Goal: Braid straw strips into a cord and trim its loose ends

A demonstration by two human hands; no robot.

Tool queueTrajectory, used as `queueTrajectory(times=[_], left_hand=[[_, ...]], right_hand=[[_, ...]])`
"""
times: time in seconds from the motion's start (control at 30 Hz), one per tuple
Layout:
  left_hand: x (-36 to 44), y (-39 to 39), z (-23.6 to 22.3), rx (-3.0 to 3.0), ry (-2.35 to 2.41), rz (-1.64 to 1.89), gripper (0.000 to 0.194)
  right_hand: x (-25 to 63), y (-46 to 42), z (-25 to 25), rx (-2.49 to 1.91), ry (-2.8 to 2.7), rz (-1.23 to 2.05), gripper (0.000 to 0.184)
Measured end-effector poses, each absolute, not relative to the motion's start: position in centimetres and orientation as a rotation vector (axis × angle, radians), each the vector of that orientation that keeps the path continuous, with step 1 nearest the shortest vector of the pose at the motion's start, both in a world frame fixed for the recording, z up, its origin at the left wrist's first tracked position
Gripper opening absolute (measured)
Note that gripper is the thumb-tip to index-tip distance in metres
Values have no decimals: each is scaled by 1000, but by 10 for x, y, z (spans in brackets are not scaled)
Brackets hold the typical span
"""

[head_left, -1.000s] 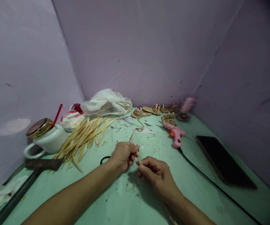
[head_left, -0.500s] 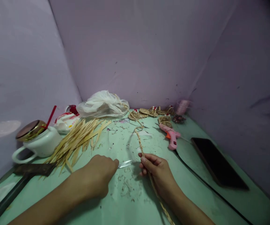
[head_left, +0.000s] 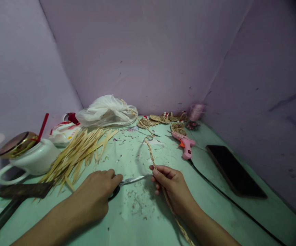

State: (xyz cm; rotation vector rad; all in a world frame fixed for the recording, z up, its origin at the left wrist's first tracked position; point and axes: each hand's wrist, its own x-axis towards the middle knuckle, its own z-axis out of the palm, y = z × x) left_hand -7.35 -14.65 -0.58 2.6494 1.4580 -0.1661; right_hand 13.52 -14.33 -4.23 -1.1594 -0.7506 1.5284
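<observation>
My left hand is closed round the dark handles of a pair of scissors, whose silver blades point right. The blade tips lie close to the fingers of my right hand. Between thumb and fingers, my right hand pinches a braided straw cord. One length of the cord runs away across the table to the white plastic bag. The other length hangs below my right hand toward the bottom edge. Whether the blades touch anything, I cannot tell.
Flat straw strips lie at left beside a white mug and a dark-handled hammer-like tool. A pink glue gun, its black cord and a phone lie at right. Woven straw pieces line the back.
My left hand has drawn a little left and back with the scissors, so more of the blades and handle shows. My right hand still pinches the cord. The whole view has shifted slightly.
</observation>
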Motion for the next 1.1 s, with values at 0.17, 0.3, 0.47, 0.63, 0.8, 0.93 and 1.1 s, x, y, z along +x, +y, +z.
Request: queueTrajectory(times=[0.17,0.3,0.47,0.63,0.8,0.93,1.1], left_hand=[[-86,-137,9,2414,1426,164,30],[-89,-129,15,2067,1309,384,30],[-83,-133,8,2032,1284,431,48],[-66,-148,-5,2601,1145,661,49],[-57,-150,-9,2821,1062,681,53],[-60,-147,-9,2871,1074,650,54],[-62,-147,-11,2882,1090,658,55]], right_hand=[[138,-143,-39,-1170,-856,1435,27],[140,-141,-37,-1234,-856,1394,20],[143,-140,-33,-1304,-864,1362,15],[140,-145,-27,-1361,-943,1412,9],[138,-148,-22,-1285,-1048,1515,15],[141,-147,-23,-1110,-1090,1616,19],[143,-147,-21,-1085,-989,1699,19]])
